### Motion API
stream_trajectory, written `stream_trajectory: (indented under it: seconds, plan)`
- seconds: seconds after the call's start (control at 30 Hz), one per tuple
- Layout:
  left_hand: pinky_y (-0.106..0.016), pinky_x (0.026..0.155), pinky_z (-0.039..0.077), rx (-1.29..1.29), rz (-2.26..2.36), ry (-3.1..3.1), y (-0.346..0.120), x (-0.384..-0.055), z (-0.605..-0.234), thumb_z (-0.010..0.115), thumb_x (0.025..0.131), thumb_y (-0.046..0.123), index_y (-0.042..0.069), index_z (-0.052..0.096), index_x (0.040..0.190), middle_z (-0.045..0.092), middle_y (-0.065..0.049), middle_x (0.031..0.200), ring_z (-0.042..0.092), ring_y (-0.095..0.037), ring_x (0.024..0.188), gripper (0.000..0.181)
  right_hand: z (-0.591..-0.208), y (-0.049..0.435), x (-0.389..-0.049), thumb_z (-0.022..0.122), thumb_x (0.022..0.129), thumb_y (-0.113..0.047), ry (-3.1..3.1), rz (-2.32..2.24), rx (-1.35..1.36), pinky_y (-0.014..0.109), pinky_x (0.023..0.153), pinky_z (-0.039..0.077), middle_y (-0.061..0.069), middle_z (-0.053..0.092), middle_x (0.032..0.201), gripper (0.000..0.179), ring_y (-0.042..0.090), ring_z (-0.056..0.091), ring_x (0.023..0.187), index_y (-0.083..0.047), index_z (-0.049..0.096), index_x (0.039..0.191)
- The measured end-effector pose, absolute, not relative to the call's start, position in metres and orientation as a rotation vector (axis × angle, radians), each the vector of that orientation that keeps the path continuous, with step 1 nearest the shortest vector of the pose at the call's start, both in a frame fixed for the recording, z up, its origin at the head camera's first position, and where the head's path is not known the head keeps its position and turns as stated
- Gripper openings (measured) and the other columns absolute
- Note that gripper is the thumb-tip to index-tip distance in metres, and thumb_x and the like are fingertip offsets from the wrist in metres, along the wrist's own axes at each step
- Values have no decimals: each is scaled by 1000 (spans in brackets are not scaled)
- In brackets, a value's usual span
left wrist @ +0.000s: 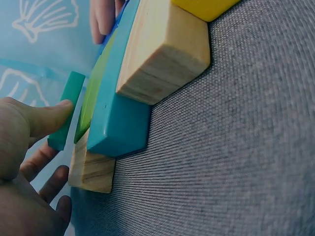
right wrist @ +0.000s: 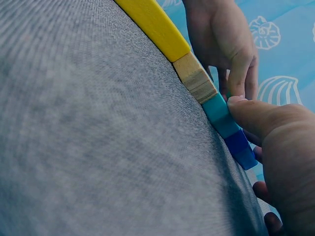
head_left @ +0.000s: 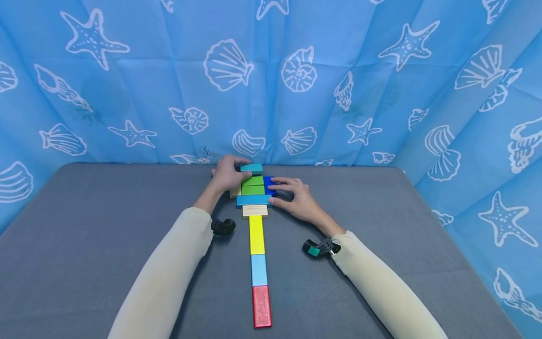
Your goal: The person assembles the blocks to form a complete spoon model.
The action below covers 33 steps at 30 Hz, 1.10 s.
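Observation:
Between thumb and fingers my left hand (head_left: 228, 174) pinches a teal block (head_left: 251, 168) at the far end of a flat block layout. In the left wrist view this block is tilted, just beyond the green blocks (head_left: 253, 189). My right hand (head_left: 299, 201) rests at the layout's right side with fingers extended. Its fingertips touch the dark blue block (right wrist: 240, 148), and its thumb lies at the end of the blue plank (head_left: 253, 200). A plain wooden block (left wrist: 93, 169) stands at the layout's left side, partly behind my left hand in the head view.
From the plank a stem runs toward me: a natural wood block (head_left: 255, 211), then yellow (head_left: 256, 234), light blue (head_left: 259, 270) and red (head_left: 261, 306) blocks. They lie on a grey cloth-covered table (head_left: 106, 245). A blue shell-patterned curtain (head_left: 271, 108) hangs right behind its far edge.

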<state>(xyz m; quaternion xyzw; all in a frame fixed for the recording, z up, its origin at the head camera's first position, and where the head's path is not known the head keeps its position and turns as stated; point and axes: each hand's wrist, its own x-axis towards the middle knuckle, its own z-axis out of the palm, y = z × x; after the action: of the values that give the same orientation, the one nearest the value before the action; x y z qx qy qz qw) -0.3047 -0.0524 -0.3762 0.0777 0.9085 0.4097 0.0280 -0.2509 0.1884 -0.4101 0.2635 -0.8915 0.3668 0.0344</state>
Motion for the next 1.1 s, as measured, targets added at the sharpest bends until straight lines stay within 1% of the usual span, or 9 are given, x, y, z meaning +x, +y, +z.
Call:
stream_trajectory:
  seconds: [0.13,0.43,0.57,0.93,1.1]
  plan:
    - [-66,111,15,239,1242,2799,-52,-306,-378,68,99,23,15,67,134,51,-13,144,37,-38,139,36,-410,189,-251,75,93,-28,-2742,1143,806,61,106,23,6,53,149,42,32,41,135,-14,69,132]
    - [-66,112,11,228,1195,2760,-53,-305,-379,66,100,26,16,66,135,49,-13,147,31,-41,141,37,-409,188,-250,75,93,-28,-2753,1133,801,60,105,24,7,53,149,42,33,41,135,-13,69,132]
    - [-66,112,11,231,1171,2759,-53,-305,-379,65,100,27,16,67,135,51,-12,146,32,-41,140,36,-409,187,-250,75,93,-28,-2758,1129,796,61,106,23,7,53,150,42,33,41,135,-13,69,132]
    - [-66,112,10,249,1151,2747,-54,-304,-377,62,102,29,13,66,136,56,-12,142,33,-39,136,38,-409,188,-250,75,94,-29,-2763,1122,799,59,105,24,6,53,150,42,32,41,135,-14,69,132]
    - [-65,112,11,263,1203,2736,-56,-304,-377,61,102,28,13,64,137,57,-12,141,36,-37,139,39,-408,188,-249,75,93,-29,-2758,1124,807,61,106,23,7,53,150,42,33,41,135,-13,69,132]
